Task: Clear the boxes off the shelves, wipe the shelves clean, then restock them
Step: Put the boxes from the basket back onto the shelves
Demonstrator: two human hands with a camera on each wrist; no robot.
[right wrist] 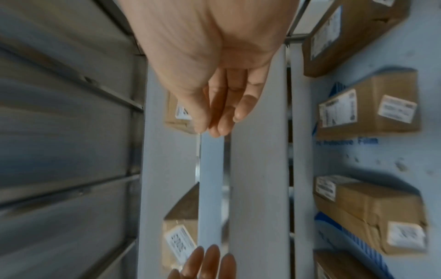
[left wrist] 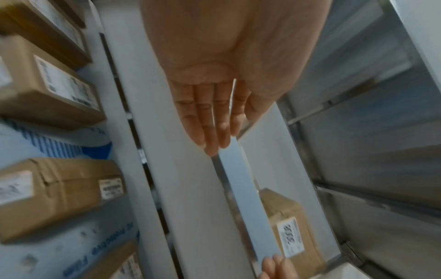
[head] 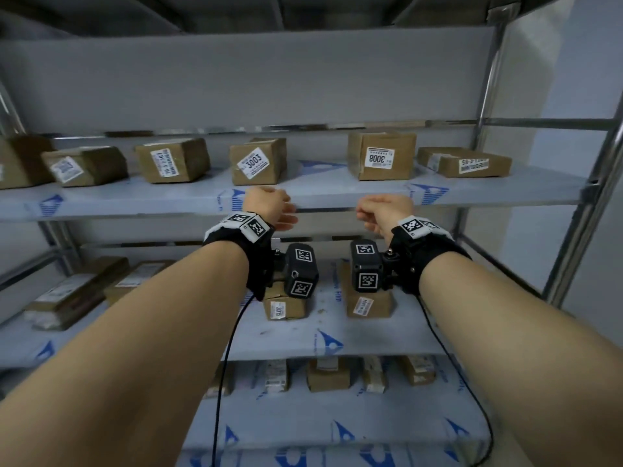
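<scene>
Several brown cardboard boxes with white labels stand on the upper shelf [head: 135, 205], among them one marked 3003 [head: 258, 161] and one marked 3008 [head: 381, 160]. My left hand [head: 269, 205] hovers at the shelf's front edge, just below box 3003. My right hand [head: 382, 210] hovers at the same edge, below box 3008. Both are empty. In the left wrist view the left hand [left wrist: 210, 120] shows straight fingers over the shelf lip [left wrist: 245, 188]. The right hand [right wrist: 222, 109] in its wrist view has relaxed fingers held together.
The middle shelf [head: 371, 338] carries two small boxes [head: 285, 306] [head: 369, 303] under my wrists and flat parcels [head: 74, 291] at left. More boxes [head: 328, 374] sit on the lower shelf. A metal upright [head: 586, 210] bounds the right side.
</scene>
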